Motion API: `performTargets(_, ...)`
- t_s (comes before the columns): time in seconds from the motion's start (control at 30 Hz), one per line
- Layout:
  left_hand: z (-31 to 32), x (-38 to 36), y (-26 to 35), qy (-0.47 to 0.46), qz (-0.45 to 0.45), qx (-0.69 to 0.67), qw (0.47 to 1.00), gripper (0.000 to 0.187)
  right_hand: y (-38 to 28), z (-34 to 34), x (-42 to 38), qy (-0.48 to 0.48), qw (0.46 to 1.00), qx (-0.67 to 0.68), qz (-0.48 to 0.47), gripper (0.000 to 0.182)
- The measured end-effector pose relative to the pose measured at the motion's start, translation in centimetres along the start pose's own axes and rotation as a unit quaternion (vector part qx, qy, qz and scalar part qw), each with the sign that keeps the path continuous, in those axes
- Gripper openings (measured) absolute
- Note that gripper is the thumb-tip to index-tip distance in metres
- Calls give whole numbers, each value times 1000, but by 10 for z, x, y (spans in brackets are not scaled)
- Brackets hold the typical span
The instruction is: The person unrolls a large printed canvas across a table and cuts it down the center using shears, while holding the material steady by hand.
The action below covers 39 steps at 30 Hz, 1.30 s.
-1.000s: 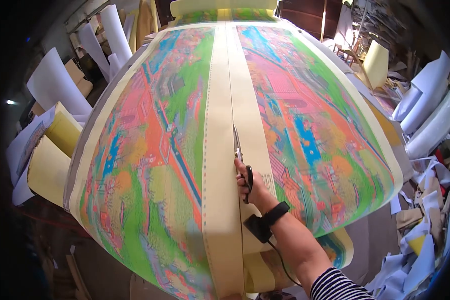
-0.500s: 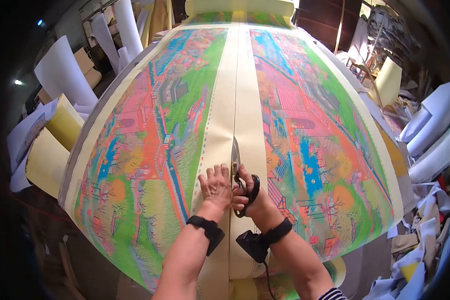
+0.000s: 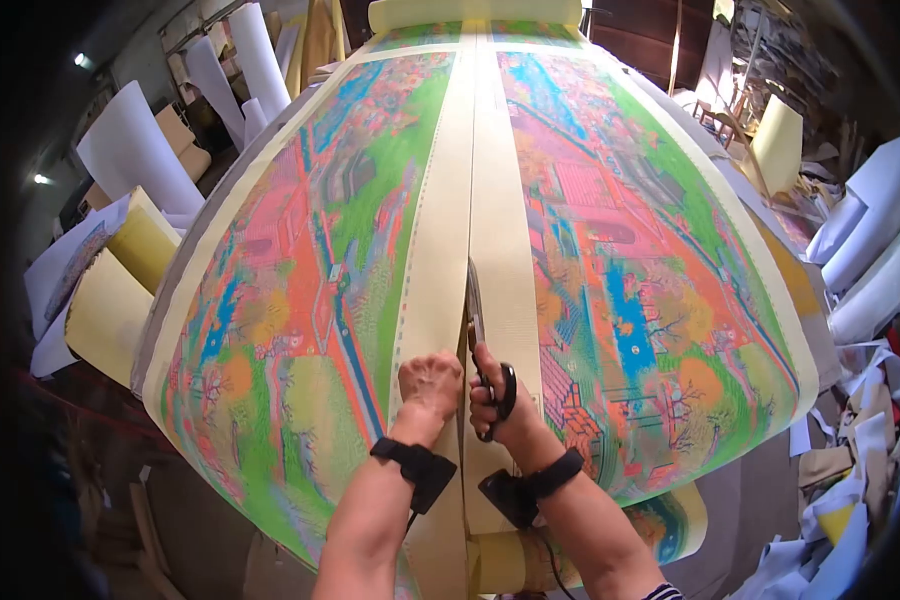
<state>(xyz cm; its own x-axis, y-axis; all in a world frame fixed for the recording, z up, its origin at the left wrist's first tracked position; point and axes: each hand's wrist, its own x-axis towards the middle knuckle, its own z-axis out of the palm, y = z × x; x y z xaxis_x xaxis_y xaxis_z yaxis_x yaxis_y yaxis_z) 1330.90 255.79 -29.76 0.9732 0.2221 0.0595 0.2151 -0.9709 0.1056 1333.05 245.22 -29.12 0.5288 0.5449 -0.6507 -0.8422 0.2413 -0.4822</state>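
Black-handled scissors (image 3: 494, 395) are in my right hand (image 3: 500, 400), its fingers wrapped round the handles. Their long blades point away from me along the slit in the cream middle strip (image 3: 491, 200) of a large printed sheet. Just left of the slit, my left hand (image 3: 430, 383) rests with curled fingers on the strip's edge; what the fingertips grip is hidden. Colourful printed panels (image 3: 300, 320) (image 3: 660, 330) lie on both sides of the strip.
A cream roll (image 3: 478, 14) lies at the far end of the table. Rolled sheets (image 3: 130, 150) stand at the left. Paper scraps (image 3: 850, 500) are heaped at the right. A rolled printed end (image 3: 660, 525) hangs at the near edge.
My left hand has gone from spread fingers flat on the paper to curled fingers. The scissors and my right hand have shifted slightly forward, and the slit near my hands is wider.
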Motion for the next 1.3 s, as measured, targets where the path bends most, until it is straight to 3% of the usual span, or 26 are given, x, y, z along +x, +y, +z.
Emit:
performTargets(0.23,18,0,-8,-17,-25,-52,998,12,4,2,2,38,999,-14,-1,36)
performTargets(0.47,31,5,-15,-41,6,-108,993,17,-7,6,16,56,997,-47,5,31)
performTargets(0.8,76,18,-24,-90,5,-148,985,21,-173,45,164,98,994,-42,-16,35)
performTargets(0.87,89,16,-29,-239,-26,-167,956,27,-201,53,198,106,993,-57,-18,36)
performTargets(1.03,166,-3,-55,-138,25,-131,981,21,-261,70,280,87,992,-78,-41,43)
performTargets(1.07,175,4,-58,-121,38,-127,984,20,-275,74,296,88,992,-81,-47,44)
performTargets(1.1,141,41,-54,-276,40,-103,955,19,-287,74,313,90,991,-90,-35,46)
performTargets(1.13,148,49,-56,-276,40,-104,955,19,-297,75,328,90,991,-91,-35,46)
performTargets(1.2,176,57,-62,-373,-35,-167,912,18,-318,75,353,67,993,-85,-43,48)
performTargets(1.23,191,56,-75,-357,28,-185,915,20,-324,75,358,66,993,-92,-37,49)
performTargets(1.3,126,128,-70,-307,-50,-218,925,25,-327,78,356,63,995,-76,-15,49)
